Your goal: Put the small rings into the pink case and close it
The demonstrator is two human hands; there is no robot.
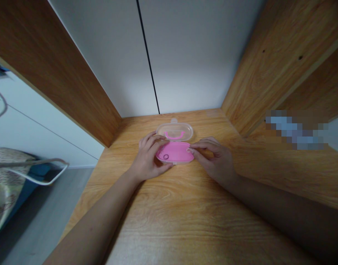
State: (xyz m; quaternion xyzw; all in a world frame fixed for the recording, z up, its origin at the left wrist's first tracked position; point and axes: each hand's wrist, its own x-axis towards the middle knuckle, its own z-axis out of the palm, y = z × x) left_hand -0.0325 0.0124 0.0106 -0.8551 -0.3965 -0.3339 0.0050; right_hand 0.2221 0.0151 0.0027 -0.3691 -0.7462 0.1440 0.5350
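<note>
A small oval pink plastic box (178, 151) lies open on the wooden surface, its clear lid (187, 131) with a pink handle (174, 136) folded back behind it. My left hand (149, 156) grips the box's left end, fingers at the back edge and thumb along the front. Inside the box, near that end, rests a thin dark ring (166, 156), like a small hair tie. At the right end, the thumb and forefinger of my right hand (214, 158) pinch together over the rim. A small pale band (189, 150) shows at those fingertips, too small to make out fully.
Wooden panels flank the surface on the left (75, 70) and right (257, 70), with a white panel (185, 55) at the back. Beyond the left edge are a white wire frame (51, 181) and patterned cloth (9, 184). A blurred-out patch lies at the right.
</note>
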